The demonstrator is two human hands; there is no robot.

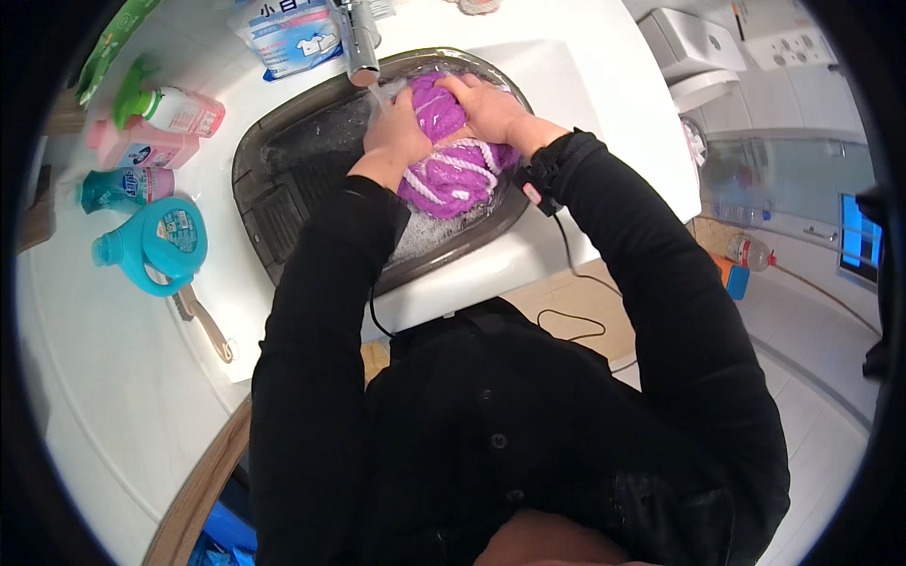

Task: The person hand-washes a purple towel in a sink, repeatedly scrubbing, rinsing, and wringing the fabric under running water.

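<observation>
A wet purple cloth point(446, 187) with white cord trim lies bunched in soapy water. It sits at the right side of a dark translucent basin point(244, 205), which has a ridged washboard point(304, 184) built in at its left. My left hand point(398, 134) grips the cloth's left edge near the water stream. At the upper right, my right hand point(487, 107) is closed on the same cloth, fingers curled over a raised fold. Water runs from the chrome faucet point(362, 60) beside my left hand. Some fingertips are hidden by the cloth.
Left on the white counter stand a blue-green detergent jug point(173, 237), a teal bottle point(124, 187), a pink bottle point(145, 145) and a green-topped pump bottle point(184, 111). A scrub brush point(202, 315) lies below them. A detergent bag point(294, 39) is behind the basin. Cables hang from both wrists.
</observation>
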